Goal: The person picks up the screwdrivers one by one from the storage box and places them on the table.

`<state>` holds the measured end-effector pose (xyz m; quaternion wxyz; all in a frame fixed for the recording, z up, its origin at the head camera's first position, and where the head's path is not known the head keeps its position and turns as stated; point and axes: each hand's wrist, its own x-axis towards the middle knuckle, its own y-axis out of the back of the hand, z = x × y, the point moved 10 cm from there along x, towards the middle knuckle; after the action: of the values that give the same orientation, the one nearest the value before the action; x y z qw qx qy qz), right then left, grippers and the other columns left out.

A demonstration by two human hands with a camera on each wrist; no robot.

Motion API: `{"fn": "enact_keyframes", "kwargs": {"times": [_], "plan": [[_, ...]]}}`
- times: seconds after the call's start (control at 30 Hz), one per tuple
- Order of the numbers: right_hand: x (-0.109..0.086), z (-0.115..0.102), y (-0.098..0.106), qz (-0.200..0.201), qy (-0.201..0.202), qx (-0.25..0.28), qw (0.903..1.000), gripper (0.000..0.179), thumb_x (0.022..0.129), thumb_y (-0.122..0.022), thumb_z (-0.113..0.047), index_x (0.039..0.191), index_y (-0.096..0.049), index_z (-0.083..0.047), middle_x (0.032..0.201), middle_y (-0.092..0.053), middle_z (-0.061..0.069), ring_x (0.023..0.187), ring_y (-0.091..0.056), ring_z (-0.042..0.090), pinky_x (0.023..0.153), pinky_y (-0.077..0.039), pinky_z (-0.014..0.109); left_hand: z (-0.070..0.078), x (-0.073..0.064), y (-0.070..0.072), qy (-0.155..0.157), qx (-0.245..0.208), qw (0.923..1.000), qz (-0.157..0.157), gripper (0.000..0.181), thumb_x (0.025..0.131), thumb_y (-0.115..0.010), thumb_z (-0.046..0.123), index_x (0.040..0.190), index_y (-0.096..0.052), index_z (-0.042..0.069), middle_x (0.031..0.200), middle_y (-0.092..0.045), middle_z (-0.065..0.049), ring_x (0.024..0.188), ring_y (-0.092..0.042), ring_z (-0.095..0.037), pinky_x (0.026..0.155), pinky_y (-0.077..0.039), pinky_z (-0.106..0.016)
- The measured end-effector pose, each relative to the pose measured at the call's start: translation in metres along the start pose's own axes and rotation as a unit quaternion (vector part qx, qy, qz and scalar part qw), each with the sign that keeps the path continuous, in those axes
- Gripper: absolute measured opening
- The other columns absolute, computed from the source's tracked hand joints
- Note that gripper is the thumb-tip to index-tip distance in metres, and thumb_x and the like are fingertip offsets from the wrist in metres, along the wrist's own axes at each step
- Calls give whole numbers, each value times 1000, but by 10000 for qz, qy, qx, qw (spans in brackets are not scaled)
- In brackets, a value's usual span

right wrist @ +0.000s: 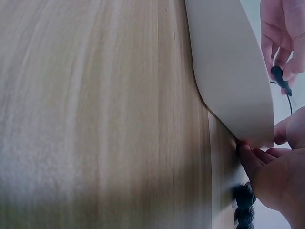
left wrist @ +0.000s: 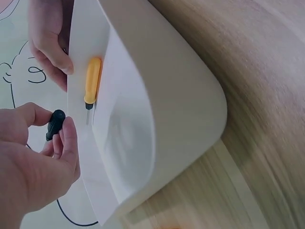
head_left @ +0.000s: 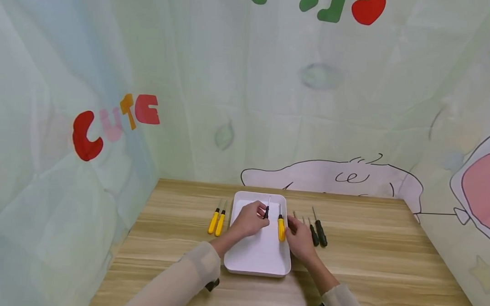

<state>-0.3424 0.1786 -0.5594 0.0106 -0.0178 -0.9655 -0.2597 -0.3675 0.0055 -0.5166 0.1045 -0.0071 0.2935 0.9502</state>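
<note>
My left hand is over the white tray, pinching a black-handled screwdriver between thumb and fingers. In the head view that screwdriver's shaft points toward the far end of the tray. A yellow-handled screwdriver lies inside the tray along its right side, its shaft also pointing away from me. My right hand grips the tray's right wall, which the right wrist view shows with fingers outside and the thumb at the rim.
Two yellow-handled screwdrivers lie on the wooden table left of the tray. Several screwdrivers, including a black-handled one, lie to its right, partly hidden by my right hand. A printed curtain stands behind the table.
</note>
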Motion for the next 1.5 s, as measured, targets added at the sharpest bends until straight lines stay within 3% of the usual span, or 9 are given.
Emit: {"fn": "enact_keyframes", "kwargs": {"times": [0.13,0.37,0.93,1.2,1.5], "plan": [[1,0,-1,-11,3,-2,10000,45,104,-58,-3,147,-55,9,145,-61,26,131,-62,40,109,-52,53,-2,-4,7,115,45,9999,-8,37,93,-80,9,126,-65,4,107,-66,-6,98,-64,-22,87,-62,-36],[0,1,0,23,6,-5,10000,45,104,-58,-4,148,-55,8,144,-62,25,131,-62,38,110,-52,52,1,-9,22,-108,34,9999,105,35,92,-79,6,124,-64,2,106,-66,-8,97,-64,-24,89,-62,-37],[1,3,0,92,51,-176,9998,44,104,-58,-5,147,-57,6,143,-64,23,129,-64,37,108,-53,52,-5,-14,41,-139,-389,9988,248,35,93,-74,1,126,-62,1,110,-63,-9,95,-62,-22,88,-61,-35],[0,4,-1,88,40,-191,9998,44,105,-57,-4,147,-56,6,144,-63,24,129,-64,37,108,-53,52,-7,-16,57,-317,-397,9979,411,34,90,-75,-2,121,-64,-1,105,-65,-9,92,-66,-22,80,-60,-34],[0,3,-1,81,37,-217,9997,44,105,-57,-6,148,-57,6,144,-63,23,130,-64,36,108,-54,51,-14,-15,79,-240,-542,9974,404,37,90,-74,-2,125,-64,-4,109,-66,-13,93,-68,-24,78,-61,-32]]}}
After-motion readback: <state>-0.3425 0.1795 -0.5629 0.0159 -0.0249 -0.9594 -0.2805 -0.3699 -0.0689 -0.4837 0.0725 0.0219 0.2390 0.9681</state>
